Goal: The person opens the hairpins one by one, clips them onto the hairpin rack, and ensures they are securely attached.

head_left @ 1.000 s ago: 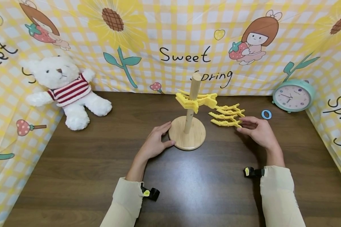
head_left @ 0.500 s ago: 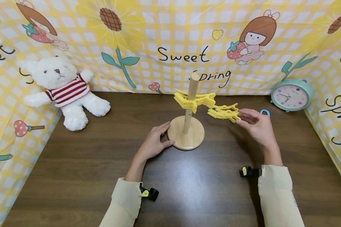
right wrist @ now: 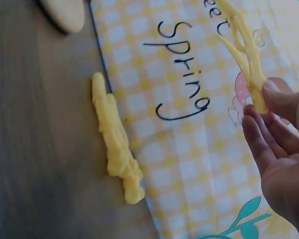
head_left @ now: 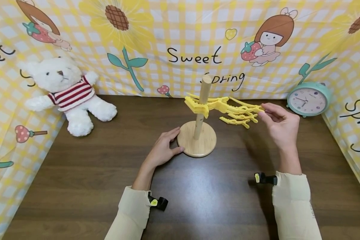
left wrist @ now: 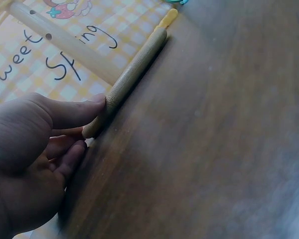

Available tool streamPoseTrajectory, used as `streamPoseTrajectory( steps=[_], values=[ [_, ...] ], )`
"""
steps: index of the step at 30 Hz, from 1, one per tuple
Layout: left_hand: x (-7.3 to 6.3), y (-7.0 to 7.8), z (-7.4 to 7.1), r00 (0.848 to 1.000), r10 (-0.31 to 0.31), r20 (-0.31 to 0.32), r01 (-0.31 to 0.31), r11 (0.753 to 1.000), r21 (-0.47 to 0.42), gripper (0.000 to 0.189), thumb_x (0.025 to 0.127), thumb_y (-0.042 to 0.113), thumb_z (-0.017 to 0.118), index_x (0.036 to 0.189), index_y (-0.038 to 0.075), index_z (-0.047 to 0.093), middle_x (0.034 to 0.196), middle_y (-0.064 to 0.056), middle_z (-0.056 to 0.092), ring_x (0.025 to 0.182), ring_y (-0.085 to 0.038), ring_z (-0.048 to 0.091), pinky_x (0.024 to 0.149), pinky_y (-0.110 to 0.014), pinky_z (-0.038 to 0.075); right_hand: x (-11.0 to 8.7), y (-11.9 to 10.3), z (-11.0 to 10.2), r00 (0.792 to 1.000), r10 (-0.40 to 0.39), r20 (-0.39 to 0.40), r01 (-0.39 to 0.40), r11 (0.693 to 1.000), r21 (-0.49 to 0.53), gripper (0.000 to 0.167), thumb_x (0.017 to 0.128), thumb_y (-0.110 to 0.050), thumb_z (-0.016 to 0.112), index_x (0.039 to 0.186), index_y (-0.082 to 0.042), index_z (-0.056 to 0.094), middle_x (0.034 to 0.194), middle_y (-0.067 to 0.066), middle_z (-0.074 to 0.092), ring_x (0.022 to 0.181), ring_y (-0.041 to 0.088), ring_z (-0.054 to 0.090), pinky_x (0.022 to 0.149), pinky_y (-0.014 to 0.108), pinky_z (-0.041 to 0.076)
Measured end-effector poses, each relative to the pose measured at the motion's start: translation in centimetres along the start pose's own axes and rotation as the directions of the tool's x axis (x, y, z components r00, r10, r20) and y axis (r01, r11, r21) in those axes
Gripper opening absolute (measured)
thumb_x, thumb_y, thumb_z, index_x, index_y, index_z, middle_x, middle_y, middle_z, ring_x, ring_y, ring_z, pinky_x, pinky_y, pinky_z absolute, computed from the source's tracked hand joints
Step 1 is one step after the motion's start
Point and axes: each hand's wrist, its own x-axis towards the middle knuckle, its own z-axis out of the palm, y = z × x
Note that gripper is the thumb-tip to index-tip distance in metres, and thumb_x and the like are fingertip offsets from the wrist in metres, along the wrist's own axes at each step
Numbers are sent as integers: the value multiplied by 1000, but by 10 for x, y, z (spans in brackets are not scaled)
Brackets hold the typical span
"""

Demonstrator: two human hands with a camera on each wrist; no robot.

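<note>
A round wooden stand [head_left: 204, 143] with an upright pole is in the middle of the head view. My left hand [head_left: 162, 150] grips the rim of its base, thumb over the edge and fingers curled at the side; the left wrist view shows this thumb [left wrist: 79, 112] on the rim. Several yellow plastic clips [head_left: 196, 108] sit stacked around the pole, partway up. To the right, my right hand [head_left: 280, 123] pinches one yellow clip [right wrist: 254, 74] by its end, its two long arms spread apart. More yellow clips [head_left: 234, 121] lie on the table below it.
A white teddy bear [head_left: 75, 96] in a striped sweater leans at the back left. At the back right stands a mint alarm clock [head_left: 309, 100]. Printed cloth [head_left: 132, 80] walls the dark wooden table [head_left: 87, 176] at the back and sides.
My right hand has taken hold of a clip from the group on the table and raised it up and back. The blue ring has gone out of sight behind that hand. My left hand stays put.
</note>
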Motion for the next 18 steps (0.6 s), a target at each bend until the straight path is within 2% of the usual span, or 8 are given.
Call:
streamPoseTrajectory(
  steps=[4,10,15,18],
  values=[
    [0,0,-1,1000,7,-2,-7,1000,2,74,91,21,79,153,3,43,160,-5,39,142,-26,36,115,-47,31,5,-7,4,998,-6,-69,9,999,45,18,82,13,77,100,14,75,93,-4,75,80,7,69,74,16,54],
    [1,0,-1,1000,13,2,-13,1000,10,74,91,21,79,153,2,43,160,-5,39,143,-26,35,115,-47,31,8,-18,10,981,18,-192,9,990,141,14,80,11,80,93,8,79,90,3,76,80,11,71,76,18,55],
    [1,0,0,1000,9,0,-9,1000,8,74,91,21,79,153,2,43,160,-5,39,142,-26,36,115,-46,31,11,-28,17,972,22,-234,24,981,195,15,78,10,82,92,12,77,89,5,77,82,13,73,75,19,56],
    [2,-1,0,1000,6,0,-6,1000,10,74,92,21,79,153,2,43,160,-4,39,142,-25,37,115,-46,31,13,-32,20,969,22,-246,40,969,242,13,77,11,82,90,10,78,88,8,77,82,14,73,74,19,56]
  ],
)
